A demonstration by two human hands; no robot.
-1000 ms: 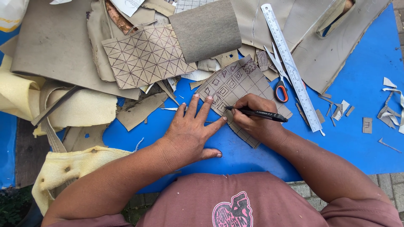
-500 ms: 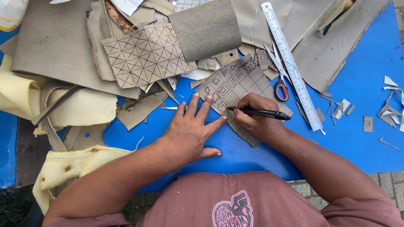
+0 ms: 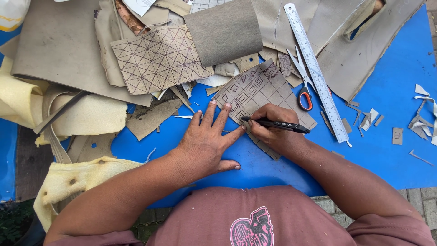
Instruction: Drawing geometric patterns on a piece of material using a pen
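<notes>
Head view showed the right hand (image 3: pixel 278 132) closed around a black pen (image 3: pixel 275 124), fingers pinched near its tip, with the barrel lying almost level and pointing out toward the person's right. The tip sat at the left end, touching a tan square of material ruled in a grid (image 3: pixel 261 93), several of whose cells already carried small drawn shapes. That gridded piece lay directly under the pen hand and ran up and away from it, turned like a diamond so its corners pointed up, down and to each side. The left hand (image 3: pixel 207 146) held nothing: it lay flat and spread on the blue work surface (image 3: pixel 391 91), fingertips reaching the piece's near left edge and pinning it, just beside the pen tip. So the right hand was the nearer one to the marking spot, the left bracing from the side.

Farther out, orange-handled scissors (image 3: pixel 304 91) and a metal ruler (image 3: pixel 316 68) lay beyond the piece on the right. A larger patterned panel (image 3: pixel 159 59) and yellow foam (image 3: pixel 91 116) sat to the left.
</notes>
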